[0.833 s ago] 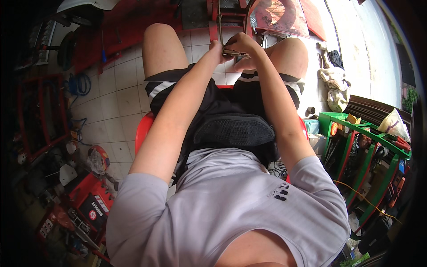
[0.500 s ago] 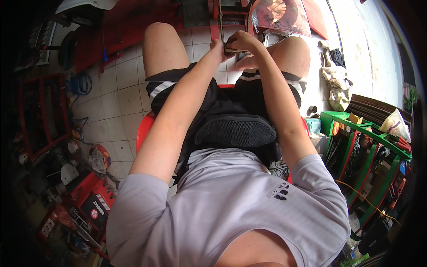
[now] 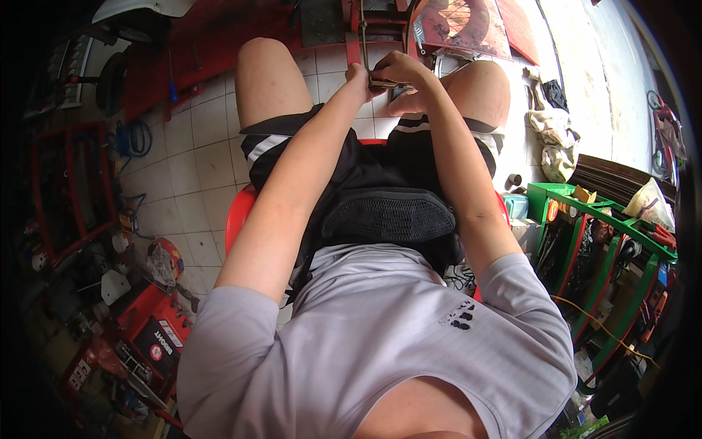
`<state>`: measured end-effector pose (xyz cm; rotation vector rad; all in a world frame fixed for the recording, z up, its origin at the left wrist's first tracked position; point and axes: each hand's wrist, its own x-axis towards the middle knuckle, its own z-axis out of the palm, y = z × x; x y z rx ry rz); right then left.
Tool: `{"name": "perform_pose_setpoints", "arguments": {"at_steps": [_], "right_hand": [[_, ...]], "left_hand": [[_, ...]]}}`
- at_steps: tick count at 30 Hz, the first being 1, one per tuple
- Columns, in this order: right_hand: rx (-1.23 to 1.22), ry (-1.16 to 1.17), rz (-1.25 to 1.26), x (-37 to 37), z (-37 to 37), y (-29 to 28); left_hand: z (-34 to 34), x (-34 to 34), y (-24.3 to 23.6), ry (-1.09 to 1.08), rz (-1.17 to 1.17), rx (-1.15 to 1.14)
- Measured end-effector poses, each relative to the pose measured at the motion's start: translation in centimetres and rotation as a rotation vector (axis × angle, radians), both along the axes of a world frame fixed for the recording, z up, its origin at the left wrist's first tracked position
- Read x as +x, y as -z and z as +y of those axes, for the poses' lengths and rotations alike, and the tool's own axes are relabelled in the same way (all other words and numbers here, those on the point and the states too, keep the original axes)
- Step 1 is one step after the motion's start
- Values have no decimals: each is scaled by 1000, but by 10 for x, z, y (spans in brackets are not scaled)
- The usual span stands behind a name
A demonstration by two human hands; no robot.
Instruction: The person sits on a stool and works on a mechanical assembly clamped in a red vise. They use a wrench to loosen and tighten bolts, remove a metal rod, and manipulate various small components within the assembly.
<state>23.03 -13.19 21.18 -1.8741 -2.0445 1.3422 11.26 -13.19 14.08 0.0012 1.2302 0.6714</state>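
Out in front of me, between my knees, both hands are close together at a narrow brownish metal piece (image 3: 391, 85) beside a red metal stand. My left hand (image 3: 359, 79) is closed at the left end of the piece, its fingers partly hidden. My right hand (image 3: 398, 68) bends over the piece from above, fingers curled onto it. A thin upright metal rod (image 3: 363, 40) rises just beyond the left hand; whether it joins the piece I cannot tell. The red stand (image 3: 352, 47) shows behind the hands.
A spoked wheel (image 3: 459, 18) stands beyond the right knee. Blue hose (image 3: 134, 139) lies coiled on the tiles (image 3: 175, 172) at left. A red machine (image 3: 150, 322) is at lower left. On the right are a green rack (image 3: 548, 192) with tools and a pale cloth bag (image 3: 553, 139).
A reddish two-wheeler has come into view at the far right edge, outside. My hands and arms have hardly moved.
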Motion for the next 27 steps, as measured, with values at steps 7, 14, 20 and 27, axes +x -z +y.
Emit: {"name": "perform_pose_setpoints", "arguments": {"at_steps": [7,14,20,27], "right_hand": [[35,-16,86,6,-2,1],[27,30,46,3,0,9],[-9,-8,113,8,-2,1],[40,-9,98,5,-4,6]], "left_hand": [[-1,1,-3,-24,33,29],[1,1,4,-16,8,39],[1,2,3,-53,44,36],[-1,3,-2,-57,74,43]]}}
